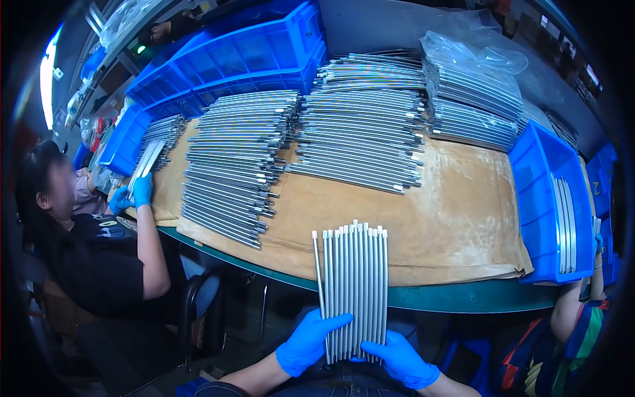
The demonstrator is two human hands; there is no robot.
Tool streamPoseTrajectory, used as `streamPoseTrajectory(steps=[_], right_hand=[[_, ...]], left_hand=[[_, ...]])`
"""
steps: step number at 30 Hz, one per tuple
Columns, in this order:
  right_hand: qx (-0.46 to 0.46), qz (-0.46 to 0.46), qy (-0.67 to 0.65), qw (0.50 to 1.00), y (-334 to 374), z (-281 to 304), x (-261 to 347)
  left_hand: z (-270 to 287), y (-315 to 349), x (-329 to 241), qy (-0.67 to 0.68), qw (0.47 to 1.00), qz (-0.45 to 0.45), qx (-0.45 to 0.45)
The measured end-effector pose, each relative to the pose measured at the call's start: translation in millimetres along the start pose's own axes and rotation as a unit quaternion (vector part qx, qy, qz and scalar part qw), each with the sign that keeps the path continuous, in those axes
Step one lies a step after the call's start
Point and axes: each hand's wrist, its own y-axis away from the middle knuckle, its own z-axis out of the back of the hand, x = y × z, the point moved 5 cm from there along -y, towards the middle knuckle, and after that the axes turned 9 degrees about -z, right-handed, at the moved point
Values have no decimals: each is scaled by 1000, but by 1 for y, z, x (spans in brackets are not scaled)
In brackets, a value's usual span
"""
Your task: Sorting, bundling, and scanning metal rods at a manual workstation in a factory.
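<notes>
A flat fan of several thin metal rods (357, 278) stands upright between my two blue-gloved hands, in front of the table's near edge. My left hand (309, 339) is closed on the rods' left side, its thumb lying across them. Lower down, my right hand (400, 360) grips the same rods at their right side near the bottom ends. The leftmost rod leans slightly away from the others at the top. Beyond them, rows of similar rods lie in a left stack (238, 159) and a middle stack (360, 132) on brown paper (463, 218).
Blue bins (245, 56) stand along the back left. Another blue bin (539, 198) with rods inside is at the right. Plastic film (473, 56) covers rods at the back. A co-worker (99, 245) at the left holds rods in gloved hands; another person's arm (569, 311) shows at the right.
</notes>
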Motion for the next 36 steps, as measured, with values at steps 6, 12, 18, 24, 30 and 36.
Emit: streamPoseTrajectory(steps=[6, 12, 18, 24, 30, 36], right_hand=[[-22, 1, -3, 1000, 4, -3, 5], [-30, 9, -17, 999, 6, -8, 8], [-45, 15, 15, 999, 6, -10, 8], [-46, 30, -11, 998, -3, -3, -3], [-77, 46, 90, 992, -5, -2, 0], [-88, 63, 75, 991, -5, 1, -3]], left_hand=[[7, -5, 2, 15, 998, 48, 49], [13, -6, 3, 50, 996, 35, 67], [15, -4, 2, 78, 993, 54, 64], [10, -2, -1, 84, 992, 67, 63], [11, -4, -1, 78, 994, 53, 54], [0, 1, -8, 20, 999, 31, 36]])
